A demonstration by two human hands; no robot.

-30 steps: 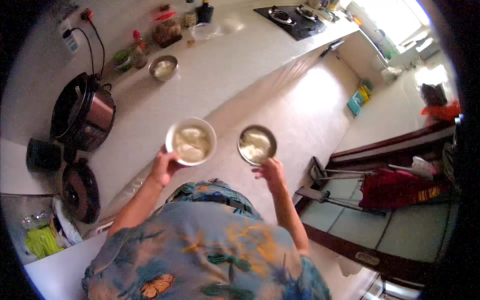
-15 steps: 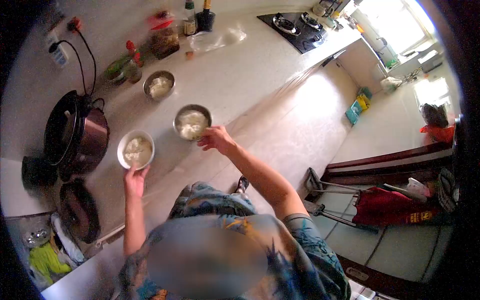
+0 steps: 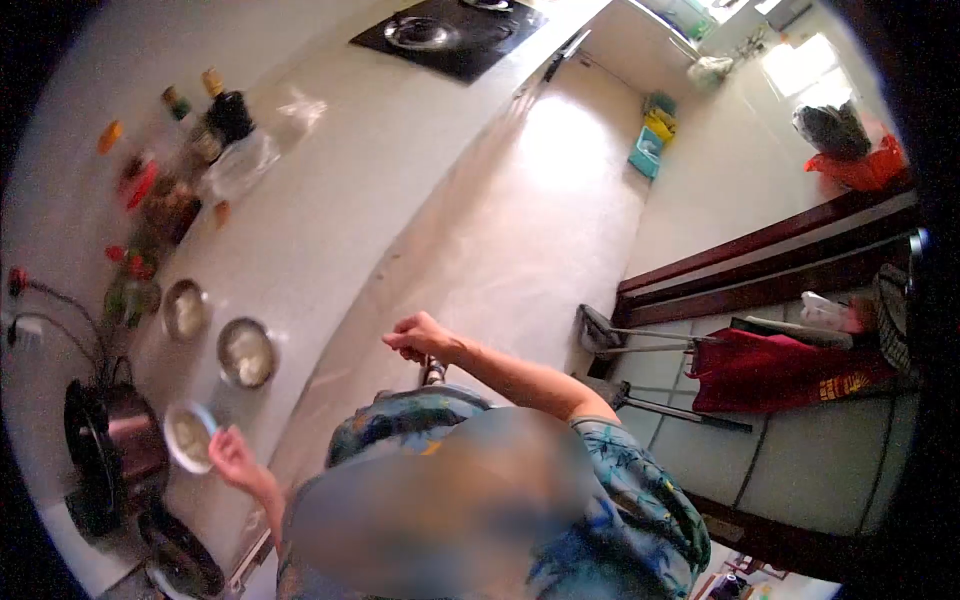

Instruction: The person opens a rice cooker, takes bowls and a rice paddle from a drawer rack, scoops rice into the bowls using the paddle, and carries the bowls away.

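Observation:
My left hand (image 3: pixel 234 460) is at the right rim of a white bowl (image 3: pixel 176 456) with pale food in it. The fingers look bent but are smeared by motion, so I cannot make out whether they grip the rim. Just above this bowl on the counter sits a metal bowl (image 3: pixel 248 354) holding white food. A second metal bowl (image 3: pixel 186 309) with similar food stands beyond it. In front of my body, over the floor, my right hand (image 3: pixel 422 337) hangs with fingers curled in and nothing visible in them, apart from the bowls.
A dark electric cooker (image 3: pixel 135 440) stands left of the bowls. Blurred bottles (image 3: pixel 228 115), jars and a clear plastic bag (image 3: pixel 240 165) line the wall. A black gas hob (image 3: pixel 440 38) lies farther along the counter. At right, a dustpan (image 3: pixel 597 328) and a dark red bag (image 3: pixel 770 365) flank the floor.
The view has turned, so the bowls now appear farther left and lower. My right hand has moved away from the metal bowl and its fingers have curled. My left hand remains by the white bowl.

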